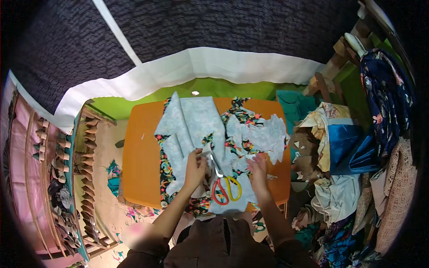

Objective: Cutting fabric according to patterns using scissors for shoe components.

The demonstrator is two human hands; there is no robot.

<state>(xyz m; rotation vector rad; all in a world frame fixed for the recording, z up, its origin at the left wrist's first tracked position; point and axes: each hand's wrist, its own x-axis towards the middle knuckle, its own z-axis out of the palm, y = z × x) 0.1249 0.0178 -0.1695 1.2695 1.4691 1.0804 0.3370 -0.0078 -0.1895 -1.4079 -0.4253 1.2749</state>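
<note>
Floral black fabric [166,172] with a pale bluish reverse side lies spread over the orange table, mostly pale side up. My left hand [195,167] is closed at the fabric's inner edge, its fingertips pinching the cloth. To the right, my right hand [258,169] rests with fingers slightly apart at the lower edge of a jagged, cut-out fabric piece [263,134]. Between my hands lies a pair of scissors [227,188] with one red and one yellow handle. Their blades point away from me and lie over the cloth.
The orange table [142,147] has rounded corners. Heaped cloth and clothes [337,196] crowd its right side. At the left stands a rack of shoe-shaped forms [88,178]. Fabric scraps [114,178] lie on the floor. A dark patterned sheet [232,27] hangs beyond the table.
</note>
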